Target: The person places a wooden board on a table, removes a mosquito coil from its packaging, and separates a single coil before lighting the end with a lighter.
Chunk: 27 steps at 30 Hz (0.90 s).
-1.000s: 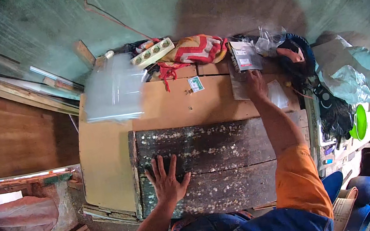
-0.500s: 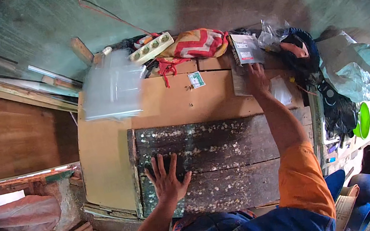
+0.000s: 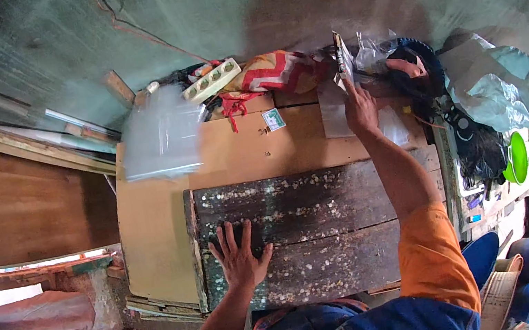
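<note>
Over at the upper right of the frame I can see a thin, flat packet, dark and white (image 3: 344, 62), tipped up almost edge-on, its surface foreshortened and its print too narrow to make out. The right hand (image 3: 362, 110) meets its lower end, index finger stretched along it; whether the fingers clamp it I can't tell. Lower centre, the left hand (image 3: 238, 260) lies flat, fingers spread apart, on a dark, pale-speckled wooden board (image 3: 315, 219). Near upper centre lies a small white-and-green rectangular label (image 3: 274, 119), its lettering too small to read.
</note>
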Tool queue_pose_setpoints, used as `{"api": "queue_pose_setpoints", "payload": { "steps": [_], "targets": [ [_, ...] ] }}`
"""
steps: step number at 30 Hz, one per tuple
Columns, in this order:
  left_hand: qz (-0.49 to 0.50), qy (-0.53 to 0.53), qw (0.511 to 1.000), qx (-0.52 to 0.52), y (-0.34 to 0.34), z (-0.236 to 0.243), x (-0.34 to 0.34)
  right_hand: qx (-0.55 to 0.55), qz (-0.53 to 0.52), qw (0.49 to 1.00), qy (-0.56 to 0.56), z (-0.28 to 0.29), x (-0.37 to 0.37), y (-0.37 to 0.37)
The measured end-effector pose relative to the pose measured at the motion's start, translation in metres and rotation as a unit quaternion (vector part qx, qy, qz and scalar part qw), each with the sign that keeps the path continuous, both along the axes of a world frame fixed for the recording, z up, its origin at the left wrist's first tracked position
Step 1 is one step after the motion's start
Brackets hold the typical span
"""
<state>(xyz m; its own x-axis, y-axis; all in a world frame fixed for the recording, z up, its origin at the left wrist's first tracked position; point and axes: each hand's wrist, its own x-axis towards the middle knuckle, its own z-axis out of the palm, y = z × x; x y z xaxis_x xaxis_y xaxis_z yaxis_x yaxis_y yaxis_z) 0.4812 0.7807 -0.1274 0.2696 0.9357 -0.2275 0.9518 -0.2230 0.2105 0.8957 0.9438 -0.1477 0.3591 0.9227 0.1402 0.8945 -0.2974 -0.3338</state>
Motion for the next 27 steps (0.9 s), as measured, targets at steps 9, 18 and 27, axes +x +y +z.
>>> {"api": "queue_pose_setpoints", "payload": {
  "steps": [9,18,27],
  "targets": [
    [0.004,0.01,1.0,0.012,0.001,0.001,0.0,0.106,0.016,0.993,0.048,-0.015,-0.008,0.011],
    [-0.001,0.011,1.0,0.002,0.002,0.0,-0.005,0.16,-0.048,0.986,-0.031,-0.007,0.001,0.023],
    [-0.001,0.011,1.0,-0.009,-0.004,0.008,-0.013,0.144,0.002,0.985,-0.094,0.024,-0.015,-0.02]
  ]
}}
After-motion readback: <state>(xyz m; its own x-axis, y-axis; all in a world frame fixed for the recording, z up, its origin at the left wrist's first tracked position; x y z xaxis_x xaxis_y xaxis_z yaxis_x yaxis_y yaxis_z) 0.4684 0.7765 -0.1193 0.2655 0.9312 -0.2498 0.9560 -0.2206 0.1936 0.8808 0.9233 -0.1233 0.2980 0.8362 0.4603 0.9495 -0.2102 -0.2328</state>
